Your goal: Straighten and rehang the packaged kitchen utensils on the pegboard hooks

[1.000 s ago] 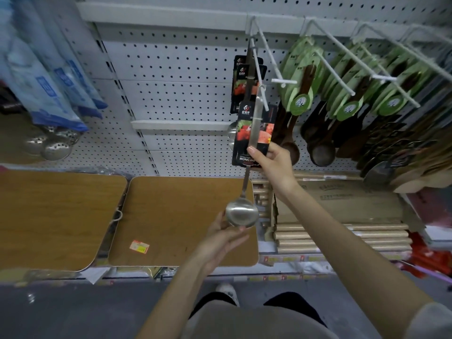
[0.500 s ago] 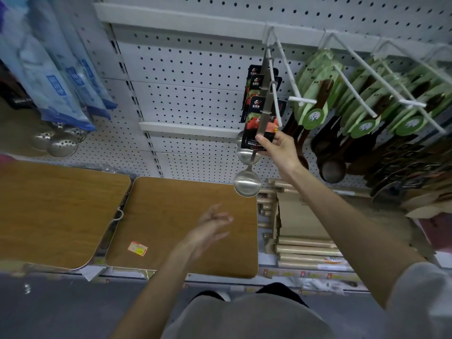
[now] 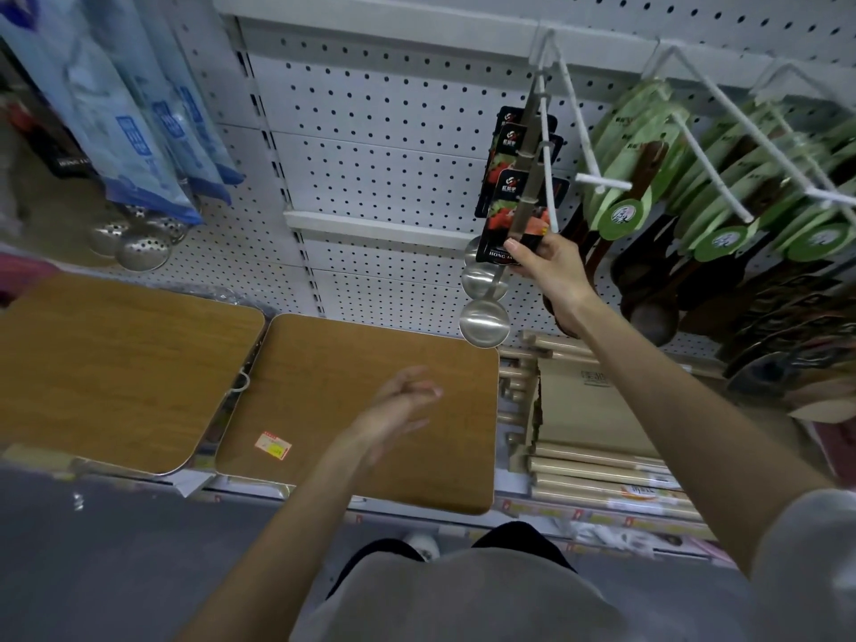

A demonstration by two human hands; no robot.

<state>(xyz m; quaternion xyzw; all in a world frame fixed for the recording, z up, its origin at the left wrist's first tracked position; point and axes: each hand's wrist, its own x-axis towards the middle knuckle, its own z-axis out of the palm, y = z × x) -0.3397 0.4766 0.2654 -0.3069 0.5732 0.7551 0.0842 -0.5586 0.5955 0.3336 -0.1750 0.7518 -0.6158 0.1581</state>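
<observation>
A steel ladle [image 3: 484, 322] with a black and red card [image 3: 505, 224] hangs on a white pegboard hook [image 3: 549, 145], in front of two more ladles of the same kind. My right hand [image 3: 551, 271] pinches the lower edge of the front card. My left hand [image 3: 398, 410] hovers below over a wooden board, fingers loose and holding nothing. The white pegboard [image 3: 380, 145] fills the back.
Green-carded dark wooden spoons [image 3: 648, 215] hang on hooks to the right. Blue-packaged strainers [image 3: 139, 243] hang at the left. Two wooden cutting boards [image 3: 361, 410] lie on the shelf below, with rolling pins and a cardboard box [image 3: 588, 410] beside them.
My left hand let go of the ladle bowl and dropped away. My right hand pushed the front ladle back along the hook toward the other ladles.
</observation>
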